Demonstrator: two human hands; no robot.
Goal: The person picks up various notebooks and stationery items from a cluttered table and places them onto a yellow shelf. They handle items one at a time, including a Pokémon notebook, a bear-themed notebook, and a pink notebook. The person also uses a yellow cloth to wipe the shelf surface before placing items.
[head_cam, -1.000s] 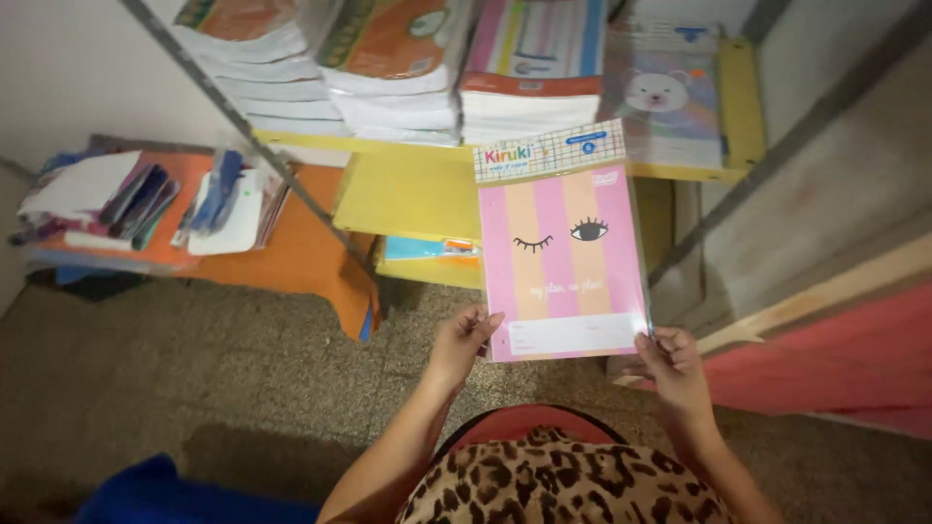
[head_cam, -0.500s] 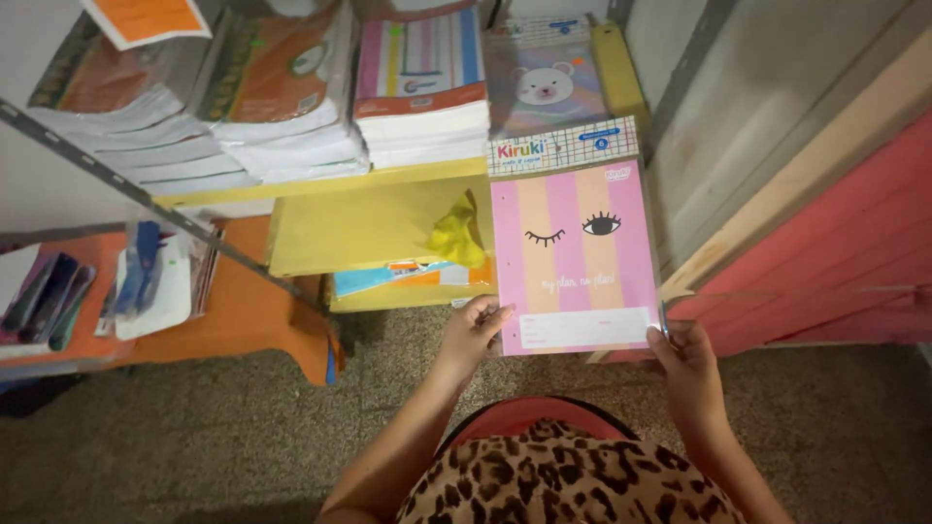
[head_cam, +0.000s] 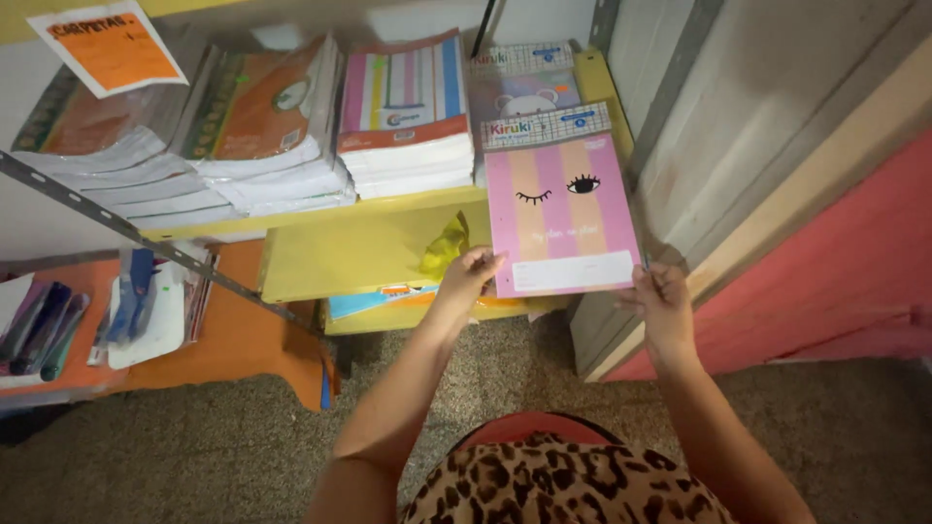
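**Pink notebook held up before the yellow shelf**

Behind the notebook (head_cam: 560,209), the right end of the yellow shelf (head_cam: 320,257) is hidden, along with most of a grey notebook with a bear face (head_cam: 529,92), of which only the top shows. The stacks at far left run off the frame edge, and the items on the orange table (head_cam: 243,335) below left are too blurred to identify. The right hand's (head_cam: 663,309) fingertips sit behind the cover, so how far they curl cannot be told.

Above and left of the fingers, three stacks of wrapped notebooks lie on the shelf: two orange-covered stacks (head_cam: 262,136) and a striped stack (head_cam: 406,116). An orange paper sign (head_cam: 109,47) hangs above them. A grey metal bar (head_cam: 146,238) slants across the shelf front. A crumpled yellow wrapper (head_cam: 445,247) lies just left of the left hand (head_cam: 469,279). To the right of the fingers stand grey boards (head_cam: 738,136) and a red panel (head_cam: 835,281).

The notebook is upright, pink-striped with one closed and one open eye drawn on it. The left hand pinches its lower left corner, thumb in front; the right hand grips its lower right edge.
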